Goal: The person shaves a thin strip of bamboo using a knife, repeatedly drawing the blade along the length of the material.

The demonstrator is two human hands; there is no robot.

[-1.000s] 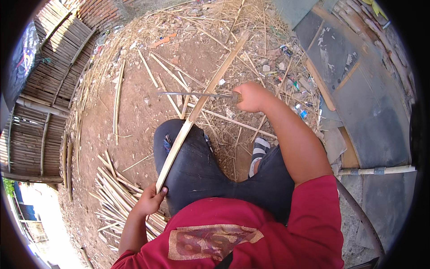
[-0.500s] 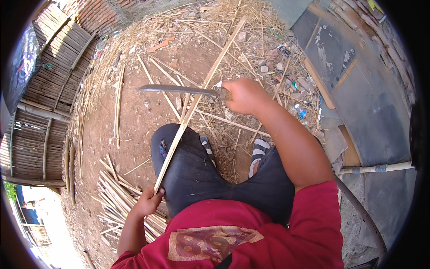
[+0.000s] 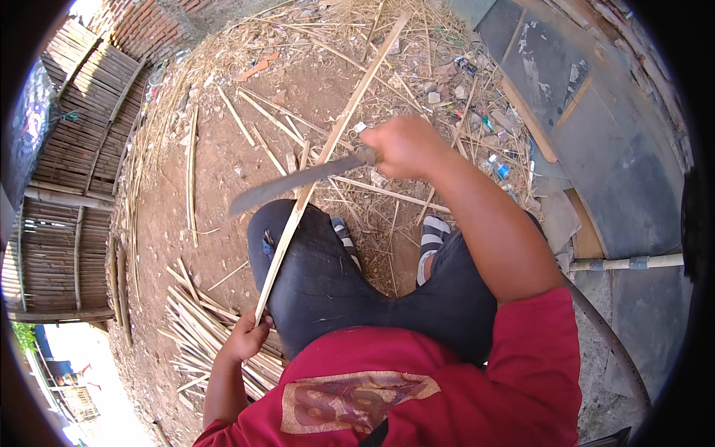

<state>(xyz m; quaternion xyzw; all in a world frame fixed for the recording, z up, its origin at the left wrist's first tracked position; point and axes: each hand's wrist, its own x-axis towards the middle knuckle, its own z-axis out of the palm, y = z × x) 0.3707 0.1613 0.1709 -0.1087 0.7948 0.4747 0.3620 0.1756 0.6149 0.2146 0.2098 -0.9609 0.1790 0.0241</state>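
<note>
Clutching the machete (image 3: 275, 190) in my right hand (image 3: 406, 146), I grasp the pale strip (image 3: 291, 229) with my left hand (image 3: 246, 339)!

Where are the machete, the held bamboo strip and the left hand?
Machete (image 3: 275, 189), head view: middle of the blade.
Held bamboo strip (image 3: 289, 235), head view: its lower part.
Left hand (image 3: 244, 340), head view: back of the hand.

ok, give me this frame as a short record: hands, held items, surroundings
left hand: gripping near end of long pale strip
right hand: gripping handle of long blade
strip: slants across left thigh, far end pointing forward
blade: crosses strip in view; contact unclear
left side: heap of strips on the ground beside left forearm; slatted wall beyond
right side: large dark sheets
</note>
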